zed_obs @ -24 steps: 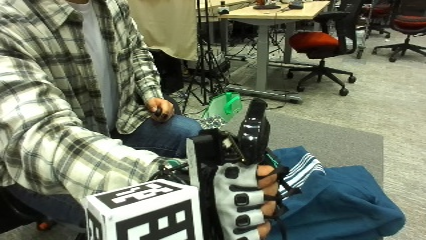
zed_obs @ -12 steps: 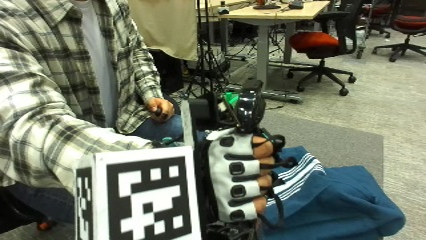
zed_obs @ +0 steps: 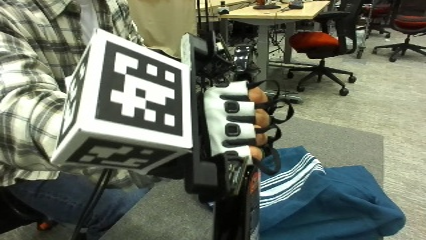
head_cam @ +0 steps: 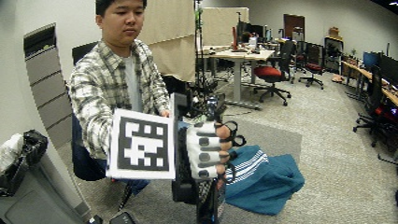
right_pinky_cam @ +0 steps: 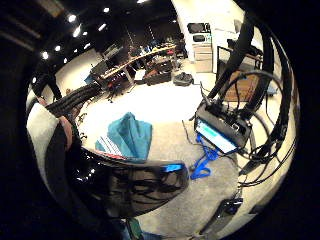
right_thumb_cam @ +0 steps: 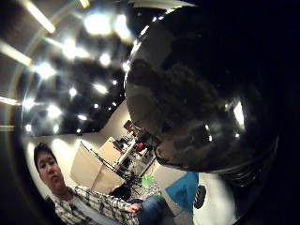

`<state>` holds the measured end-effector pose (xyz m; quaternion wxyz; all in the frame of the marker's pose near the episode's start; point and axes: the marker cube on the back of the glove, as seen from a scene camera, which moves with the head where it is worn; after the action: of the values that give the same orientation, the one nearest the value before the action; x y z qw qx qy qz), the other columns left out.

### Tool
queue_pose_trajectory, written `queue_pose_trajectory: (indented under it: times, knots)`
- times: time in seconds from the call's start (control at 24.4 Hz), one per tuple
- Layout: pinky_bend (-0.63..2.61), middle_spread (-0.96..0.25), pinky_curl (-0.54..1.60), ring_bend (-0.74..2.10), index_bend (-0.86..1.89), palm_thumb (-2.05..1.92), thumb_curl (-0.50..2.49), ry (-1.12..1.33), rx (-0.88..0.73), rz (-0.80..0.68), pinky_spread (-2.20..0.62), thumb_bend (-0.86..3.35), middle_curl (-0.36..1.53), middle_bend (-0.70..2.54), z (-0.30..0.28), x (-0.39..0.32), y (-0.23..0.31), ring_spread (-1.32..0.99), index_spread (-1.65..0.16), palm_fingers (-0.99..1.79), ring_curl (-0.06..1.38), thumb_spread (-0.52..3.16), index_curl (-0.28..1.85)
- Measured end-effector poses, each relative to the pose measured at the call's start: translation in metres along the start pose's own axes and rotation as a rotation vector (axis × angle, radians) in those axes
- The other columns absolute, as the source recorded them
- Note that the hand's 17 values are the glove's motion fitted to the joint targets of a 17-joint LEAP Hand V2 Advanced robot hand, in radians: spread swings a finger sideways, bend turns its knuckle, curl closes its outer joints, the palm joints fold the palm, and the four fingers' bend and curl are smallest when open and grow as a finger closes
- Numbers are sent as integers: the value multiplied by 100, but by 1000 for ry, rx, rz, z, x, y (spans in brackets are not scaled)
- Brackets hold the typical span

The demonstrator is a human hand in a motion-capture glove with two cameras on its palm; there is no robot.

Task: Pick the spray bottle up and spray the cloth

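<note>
My gloved right hand (zed_obs: pixel 233 120) is raised in front of the seated person, its fingers curled round a dark spray bottle (zed_obs: pixel 234 207). The bottle's glossy body hangs below the fist, and its upper part is mostly hidden by the glove and straps. The wide outside view shows the hand (head_cam: pixel 207 150) holding the bottle (head_cam: pixel 210 201) upright, above and beside the cloth. A blue cloth (zed_obs: pixel 326 200) with white stripes lies crumpled on the grey surface (zed_obs: pixel 333 137), lower than the hand. The dark bottle (right_thumb_cam: pixel 201 93) fills the thumb side palm view, and the cloth (right_pinky_cam: pixel 131 135) shows beyond the bottle (right_pinky_cam: pixel 135 185).
A wooden desk (zed_obs: pixel 279 12) and a red office chair (zed_obs: pixel 319 42) stand behind. A black box with a blue screen (right_pinky_cam: pixel 220 131) and cables lies on the floor. A grey cabinet (head_cam: pixel 46 98) is beside the person.
The hand has lifted the bottle higher and brought it closer to the outside camera. The cloth has stayed where it was.
</note>
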<state>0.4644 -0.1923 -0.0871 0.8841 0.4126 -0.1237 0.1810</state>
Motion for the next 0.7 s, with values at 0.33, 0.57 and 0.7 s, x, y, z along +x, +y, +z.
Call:
queue_pose_trajectory:
  times: [0.33, 0.57, 0.7]
  knots:
    - [48, -13, 41, 62, 34, 103, 78, 93, -79, -80, -19, -3, 52, 61, 9, -24, -6, -21, -25, 134, 48, 20, 55]
    - [48, -13, 42, 62, 34, 103, 79, 155, -145, -144, -19, -3, 52, 61, 24, -41, -6, -21, -25, 134, 48, 20, 56]
    - [48, -13, 42, 62, 34, 103, 79, 184, -184, -174, -19, -3, 52, 61, 34, -48, -4, -21, -25, 134, 48, 20, 56]
